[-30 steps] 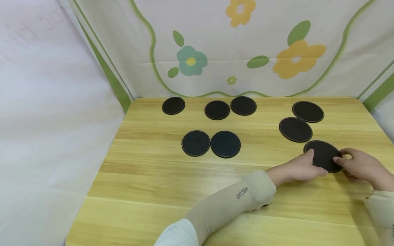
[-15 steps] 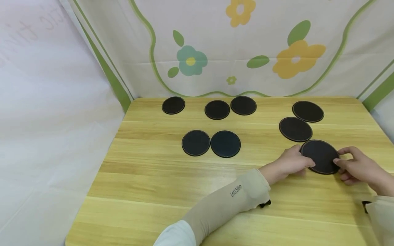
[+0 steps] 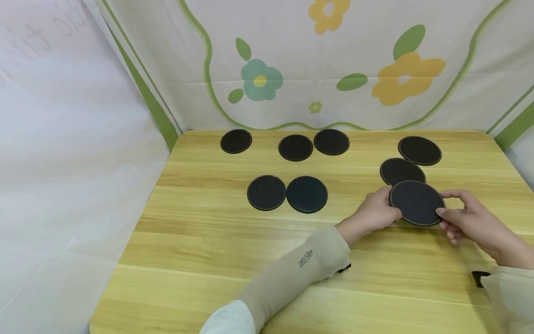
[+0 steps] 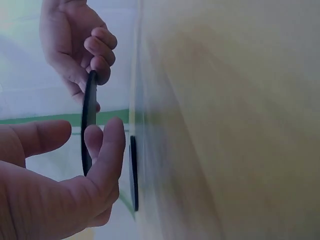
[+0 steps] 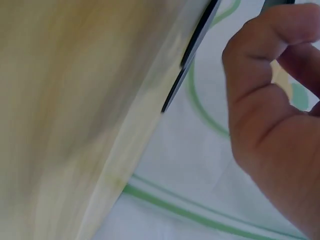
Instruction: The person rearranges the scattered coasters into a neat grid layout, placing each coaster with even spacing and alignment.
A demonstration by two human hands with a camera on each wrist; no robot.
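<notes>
Coaster [image 3: 417, 203], black, round and thin, is up off the table [image 3: 187, 241] on its right side, between your two hands. Your right hand [image 3: 475, 222] pinches the right edge, thumb on the upper face. Your left hand [image 3: 371, 214] has its fingers curved round the opposite edge; in the left wrist view the thumb seems just off the surface, so you cannot tell whether it presses. From the head view, the raised piece hides part of the nearer flat coaster [image 3: 402, 174], with the farther flat coaster [image 3: 419, 150] just beyond. Well to the left lie a middle pair, the left disc [image 3: 266, 192] and right disc [image 3: 307, 194], side by side. Three back coasters [image 3: 331, 142] sit near the far edge, before a flowered cloth [image 3: 300, 51]. Beige sleeves [image 3: 292, 269] cover your forearms.
</notes>
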